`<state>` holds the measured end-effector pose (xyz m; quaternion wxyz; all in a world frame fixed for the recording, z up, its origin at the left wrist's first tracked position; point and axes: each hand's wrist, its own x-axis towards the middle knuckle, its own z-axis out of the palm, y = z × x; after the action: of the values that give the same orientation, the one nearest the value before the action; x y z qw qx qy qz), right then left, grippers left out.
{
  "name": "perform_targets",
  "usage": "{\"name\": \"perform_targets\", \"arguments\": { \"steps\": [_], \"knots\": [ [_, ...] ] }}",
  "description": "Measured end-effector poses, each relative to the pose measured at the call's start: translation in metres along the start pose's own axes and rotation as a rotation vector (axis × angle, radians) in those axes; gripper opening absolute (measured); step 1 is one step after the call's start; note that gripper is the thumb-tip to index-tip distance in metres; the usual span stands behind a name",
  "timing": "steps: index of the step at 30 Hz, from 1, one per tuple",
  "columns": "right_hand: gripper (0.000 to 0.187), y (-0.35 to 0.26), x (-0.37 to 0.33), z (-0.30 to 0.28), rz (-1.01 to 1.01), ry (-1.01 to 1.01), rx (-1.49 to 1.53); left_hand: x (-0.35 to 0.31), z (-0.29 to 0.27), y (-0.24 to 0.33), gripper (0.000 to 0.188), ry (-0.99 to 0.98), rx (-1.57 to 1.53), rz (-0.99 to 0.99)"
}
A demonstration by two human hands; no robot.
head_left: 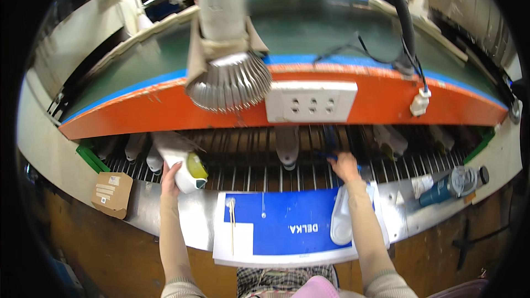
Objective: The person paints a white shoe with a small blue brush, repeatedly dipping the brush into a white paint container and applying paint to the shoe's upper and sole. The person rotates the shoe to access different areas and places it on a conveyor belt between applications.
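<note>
My left hand [170,179] grips a white shoe [187,175] with a yellow-green part and a dark green patch, held over the left side of the metal roller rack [248,171]. My right hand [346,166] is at the rack, right of centre, with its fingers curled in. A thin blue object [326,155] shows at its fingertips, too small to name, and the hand hides part of it. Between my hands, a pale shoe [287,152] sits toe toward me on the rack. Below my right wrist lies a white moulded tray [342,222], partly covered by my forearm.
A blue-and-white board [298,237] with thin wooden sticks [232,218] on it lies before me. A cardboard box [112,195] is at left, a blue bottle [441,189] at right. Overhead hangs a lamp with ribbed metal shade [229,83], beside a socket panel [312,102]. Beyond runs a green conveyor belt [326,27].
</note>
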<state>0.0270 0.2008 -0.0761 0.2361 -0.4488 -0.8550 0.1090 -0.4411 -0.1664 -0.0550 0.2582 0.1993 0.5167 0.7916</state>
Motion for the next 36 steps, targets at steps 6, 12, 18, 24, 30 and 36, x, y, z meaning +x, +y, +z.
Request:
{"name": "perform_targets", "arguments": {
  "steps": [6, 12, 18, 24, 30, 36],
  "knots": [
    [0.026, -0.054, -0.011, -0.043, -0.088, 0.238, 0.003, -0.112, 0.063, 0.008, 0.113, -0.329, -0.566, 0.034],
    [0.029, -0.154, -0.124, -0.058, 0.005, -0.387, 0.899, -0.172, 0.152, 0.011, 0.101, -0.728, -0.774, -0.121],
    [0.048, -0.19, -0.214, -0.057, 0.681, -0.974, 2.331, -0.189, 0.214, 0.017, 0.076, -0.971, -0.807, -0.025],
    [0.047, -0.147, -0.189, -0.084, 0.367, -0.433, 1.853, -0.214, 0.165, 0.004, 0.069, -0.66, -0.427, -0.345],
    [0.054, -0.132, -0.19, -0.123, 0.024, -0.362, 1.181, -0.229, 0.135, -0.052, 0.102, -0.298, -0.396, -0.397],
    [0.023, -0.059, -0.206, -0.175, -0.034, -0.235, 0.8, -0.233, 0.164, -0.053, 0.107, -0.35, -0.623, -0.301]
  ]
}}
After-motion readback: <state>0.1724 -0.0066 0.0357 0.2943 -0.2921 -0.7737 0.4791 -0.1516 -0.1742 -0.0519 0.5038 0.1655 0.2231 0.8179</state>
